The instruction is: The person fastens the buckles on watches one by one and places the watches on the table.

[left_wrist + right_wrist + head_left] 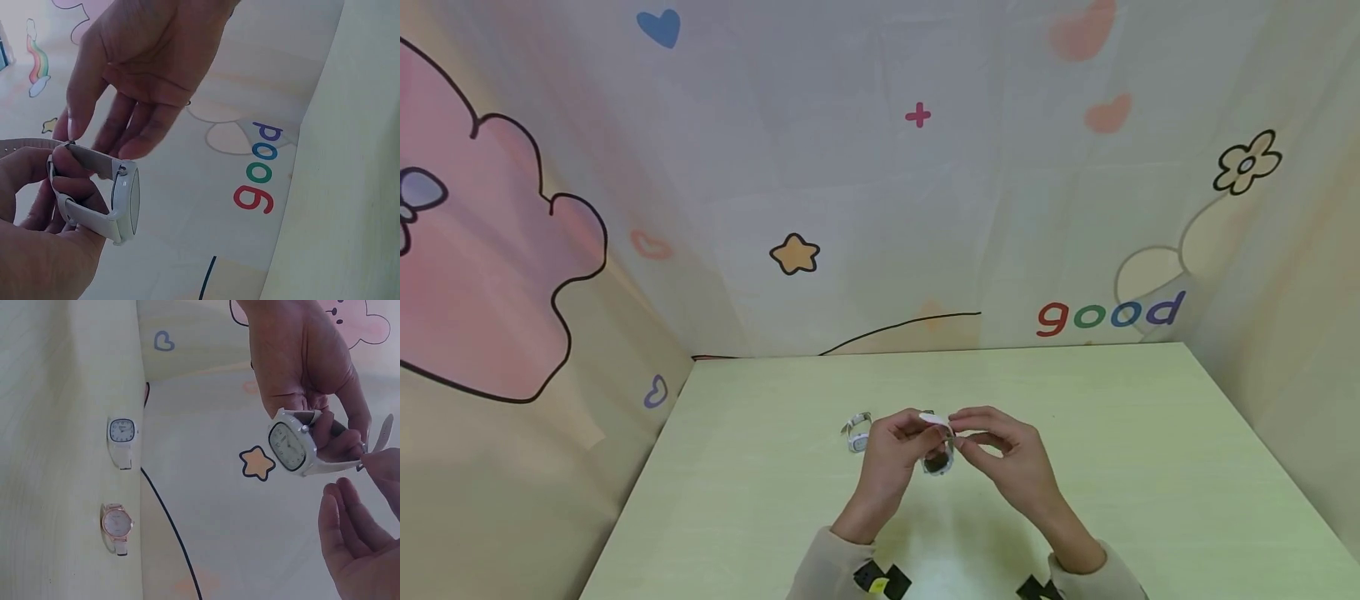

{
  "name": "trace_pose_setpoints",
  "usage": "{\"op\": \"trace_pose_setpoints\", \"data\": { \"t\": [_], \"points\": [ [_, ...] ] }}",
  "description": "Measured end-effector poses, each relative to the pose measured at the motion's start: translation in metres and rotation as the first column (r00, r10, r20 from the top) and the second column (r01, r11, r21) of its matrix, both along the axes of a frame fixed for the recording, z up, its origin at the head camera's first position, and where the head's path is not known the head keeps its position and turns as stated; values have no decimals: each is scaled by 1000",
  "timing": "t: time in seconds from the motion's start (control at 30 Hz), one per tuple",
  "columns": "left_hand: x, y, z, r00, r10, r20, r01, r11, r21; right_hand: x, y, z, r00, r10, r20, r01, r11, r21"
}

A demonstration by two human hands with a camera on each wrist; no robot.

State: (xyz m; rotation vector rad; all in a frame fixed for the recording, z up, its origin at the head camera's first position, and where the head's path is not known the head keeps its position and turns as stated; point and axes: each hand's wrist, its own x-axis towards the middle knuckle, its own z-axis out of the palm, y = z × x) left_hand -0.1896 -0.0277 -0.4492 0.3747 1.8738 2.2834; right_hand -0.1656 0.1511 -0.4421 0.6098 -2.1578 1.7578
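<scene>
Both hands hold a white wristwatch (289, 447) with a rounded-square dial raised above the table. My left hand (887, 454) has its fingers inside the strap loop and grips the band. From the other side, the thumb and forefinger of my right hand (1011, 450) pinch the strap close to its buckle. The free strap end (382, 432) sticks out past the fingers in the right wrist view. In the left wrist view the watch case (128, 203) is seen edge-on, with a crown on its side. Fingers partly hide the buckle.
On the light table (737, 500) lie two other watches: a white one with a squarish dial (122, 431) and a round rose-gold one with a pale strap (117, 523). A printed cloth backdrop (850, 167) rises behind the table and along its sides.
</scene>
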Motion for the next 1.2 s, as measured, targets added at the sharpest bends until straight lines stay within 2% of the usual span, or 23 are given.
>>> {"op": "trace_pose_setpoints", "data": {
  "t": [0.13, 0.27, 0.4, 0.57, 0.83, 1.03, 1.2],
  "points": [
    [0, -1, -2, 1000, -13, 20, 13, 1000, 21, -1, 2, -4, 999, -16, -30, 18, 997, 82],
    [0, -1, -2, 1000, -20, 21, 19, 1000, 9, -2, 1, -7, 995, -60, -80, 70, 990, 121],
    [0, -3, -2, 999, -47, 16, 47, 999, -11, -2, 0, -8, 993, -53, -101, 64, 992, 107],
    [3, -9, 1, 994, -108, -14, 107, 994, -23, -1, 0, -6, 996, -15, -86, 20, 998, 60],
    [3, -12, 0, 992, -53, -112, 50, 998, -29, 1, 0, -3, 997, 19, -73, -16, 999, 45],
    [2, -11, -3, 994, -28, -103, 16, 993, -116, 1, 0, -3, 997, 22, -69, -20, 999, 26],
    [2, -12, -2, 994, -30, -103, 17, 992, -125, 1, 0, -2, 998, 15, -59, -13, 999, 33]
  ]
}}
